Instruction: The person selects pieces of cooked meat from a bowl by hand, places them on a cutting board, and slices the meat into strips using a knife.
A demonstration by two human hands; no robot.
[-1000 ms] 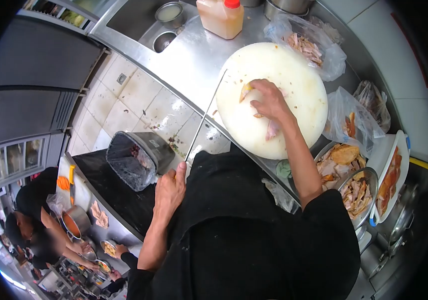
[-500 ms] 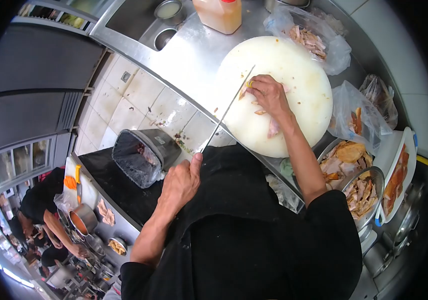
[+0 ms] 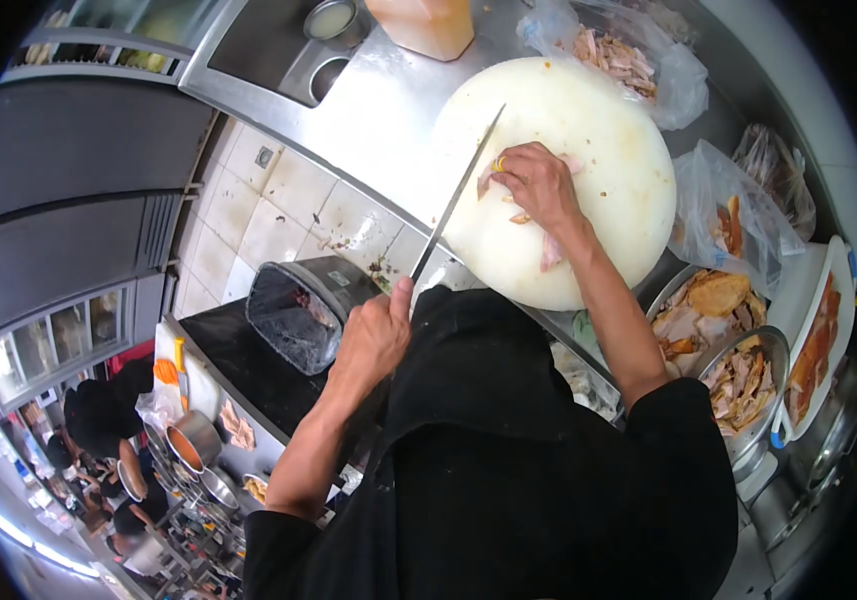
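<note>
My left hand (image 3: 373, 335) is closed round the handle of a long knife (image 3: 461, 188). Its blade slants up over the left edge of a round white cutting board (image 3: 618, 245). On the board, the bent fingers of my right hand (image 3: 540, 187) press on a piece of meat (image 3: 484, 184), close to the right side of the blade. Part of that piece is hidden under the fingers. More scraps lie around the hand, including a pinkish strip of meat (image 3: 550, 254) by the wrist.
Bags of meat, one a clear plastic bag (image 3: 683, 85), lie beside the board. To the right are a bowl of sliced meat (image 3: 780, 345) and a white tray (image 3: 798, 430). A lined bin (image 3: 333, 275) stands at left. Behind it, a person (image 3: 98, 415) stands near pots.
The knife blade has turned to show more of its flat side, and its tip sits slightly higher. My right hand stays on the meat. The whole view has shifted a little.
</note>
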